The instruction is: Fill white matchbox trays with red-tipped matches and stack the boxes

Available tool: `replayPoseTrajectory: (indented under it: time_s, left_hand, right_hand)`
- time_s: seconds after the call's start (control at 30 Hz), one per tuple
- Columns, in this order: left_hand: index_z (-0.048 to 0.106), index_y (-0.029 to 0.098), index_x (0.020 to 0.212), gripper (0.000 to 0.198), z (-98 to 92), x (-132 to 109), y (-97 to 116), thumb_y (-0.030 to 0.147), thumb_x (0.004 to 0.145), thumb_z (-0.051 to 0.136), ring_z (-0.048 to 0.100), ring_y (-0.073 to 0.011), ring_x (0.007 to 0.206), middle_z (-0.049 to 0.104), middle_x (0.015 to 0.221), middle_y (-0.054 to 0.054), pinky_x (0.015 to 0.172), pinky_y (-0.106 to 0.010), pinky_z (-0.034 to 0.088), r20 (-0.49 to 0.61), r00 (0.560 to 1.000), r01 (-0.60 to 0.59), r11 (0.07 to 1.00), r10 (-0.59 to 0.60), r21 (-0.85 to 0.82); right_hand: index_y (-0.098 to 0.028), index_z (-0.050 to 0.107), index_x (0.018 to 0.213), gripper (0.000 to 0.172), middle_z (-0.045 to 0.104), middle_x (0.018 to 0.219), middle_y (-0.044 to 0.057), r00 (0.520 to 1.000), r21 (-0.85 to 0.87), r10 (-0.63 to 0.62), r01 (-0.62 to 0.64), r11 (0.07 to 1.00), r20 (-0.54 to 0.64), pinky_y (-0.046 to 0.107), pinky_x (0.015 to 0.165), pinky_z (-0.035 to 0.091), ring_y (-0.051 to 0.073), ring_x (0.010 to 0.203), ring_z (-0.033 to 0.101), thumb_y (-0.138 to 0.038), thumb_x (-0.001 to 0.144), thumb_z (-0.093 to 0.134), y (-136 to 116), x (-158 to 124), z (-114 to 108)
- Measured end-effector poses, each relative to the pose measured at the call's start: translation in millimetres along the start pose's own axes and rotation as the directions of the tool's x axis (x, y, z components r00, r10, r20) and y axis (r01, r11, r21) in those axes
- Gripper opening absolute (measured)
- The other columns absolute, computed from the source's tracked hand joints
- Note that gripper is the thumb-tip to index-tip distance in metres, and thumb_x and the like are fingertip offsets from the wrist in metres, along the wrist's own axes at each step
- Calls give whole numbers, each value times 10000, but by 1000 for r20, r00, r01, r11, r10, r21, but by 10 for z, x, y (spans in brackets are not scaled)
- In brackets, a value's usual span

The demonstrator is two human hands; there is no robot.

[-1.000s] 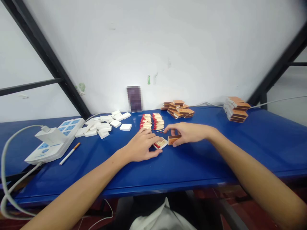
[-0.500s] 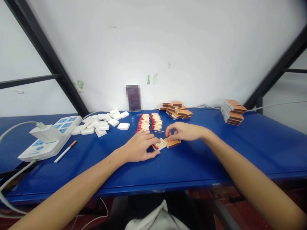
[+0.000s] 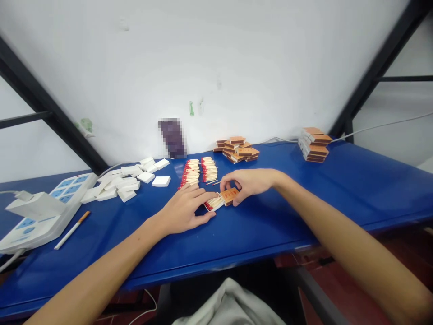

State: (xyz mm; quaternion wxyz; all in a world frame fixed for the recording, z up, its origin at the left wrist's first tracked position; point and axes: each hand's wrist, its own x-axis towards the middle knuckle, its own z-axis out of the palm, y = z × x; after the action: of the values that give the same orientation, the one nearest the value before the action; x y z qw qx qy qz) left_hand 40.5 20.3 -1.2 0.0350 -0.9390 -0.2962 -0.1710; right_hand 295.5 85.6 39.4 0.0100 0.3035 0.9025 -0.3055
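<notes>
My left hand (image 3: 186,208) grips a white matchbox tray (image 3: 216,206) between thumb and fingers, low over the tabletop. Red-headed matches (image 3: 211,201) lie inside, partly covered by my index finger. From the right, my right hand (image 3: 248,183) pinches an orange matchbox sleeve (image 3: 230,195), fingers at the far side and thumb at the near right. The tray's right end meets the sleeve's left end; whether it has entered is hard to see. Behind my hands lie two rows of loose matches (image 3: 209,169), with a few stray ones nearer the right hand.
White trays (image 3: 126,182) are heaped at the left, beside a power strip (image 3: 72,198) with a plugged-in charger and a cigarette (image 3: 72,230). Orange matchboxes (image 3: 238,150) are piled by the wall, and more boxes (image 3: 315,145) are stacked at the right. A blurred dark rectangle (image 3: 173,137) leans there too.
The view has swung to the right and tilted. My right thumb has moved from the sleeve's top to its near right edge. My left hand keeps its hold on the tray.
</notes>
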Motion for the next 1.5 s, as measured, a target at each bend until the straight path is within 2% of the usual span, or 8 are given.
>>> replayPoseTrajectory:
  time_s: [0.53,0.77,0.97,1.07,1.13,1.23,1.4,1.5]
  left_hand:
    - [601,214,1208,371,-8,-13,-33,496,968,572,571,-203,925,672,1043,-65,825,-325,455,27,1000,16,989,-13,-149]
    - [482,183,705,587,16,8,-86,742,756,653,448,-157,699,506,690,9,627,-270,335,-21,999,27,989,-30,-147]
    - [517,188,736,510,-26,6,-89,672,881,585,466,-162,714,549,721,-6,667,-293,364,-16,1000,-12,988,9,-152]
    - [540,193,760,360,-105,-47,-166,428,1008,424,491,-172,710,580,725,-31,709,-328,382,-156,988,-24,994,8,-103]
    - [525,201,730,345,-173,-124,-305,338,1003,365,474,-179,671,557,675,-35,686,-338,378,-300,951,59,997,-73,-55]
    - [531,208,736,331,-285,-265,-606,349,989,371,479,-187,674,545,674,-32,697,-340,394,-381,897,248,969,-222,19]
    - [613,193,850,361,-333,-387,-1037,401,988,354,530,-243,811,632,820,-70,803,-389,409,-340,840,505,839,-423,204]
    - [645,189,881,378,-231,-386,-1154,428,976,369,550,-270,849,645,842,-87,822,-404,407,-285,820,562,794,-497,231]
  right_hand:
    - [-175,666,1022,441,611,898,3,999,71,-52,52,996,0,247,670,411,154,797,528,-411,686,828,-46,61,85]
    - [-149,685,1101,426,657,983,20,966,73,-248,253,965,-68,251,740,421,152,842,545,-343,743,809,-185,218,312]
    - [-163,691,1082,413,675,987,19,976,27,-209,211,977,-63,249,731,429,165,860,583,-348,734,814,-232,170,252]
    - [-166,702,1040,340,704,977,45,975,-99,-111,93,991,-195,270,736,441,190,853,614,-274,731,793,-207,-42,-20]
    - [-175,698,1054,280,711,1030,72,873,-150,-59,-17,989,-485,302,779,453,213,881,625,-289,799,720,-81,-258,-271]
    - [-166,690,1073,326,692,1097,114,526,-147,5,-246,958,-851,359,826,463,250,897,620,-366,815,688,347,-653,-596]
    - [-174,689,1123,392,687,1101,138,92,79,172,-620,781,-981,413,856,466,264,858,625,-416,819,637,1353,-1346,-663]
    - [-174,687,1131,427,685,1110,154,22,209,307,-689,694,-951,441,868,466,300,943,623,-468,835,596,1721,-1654,-546]
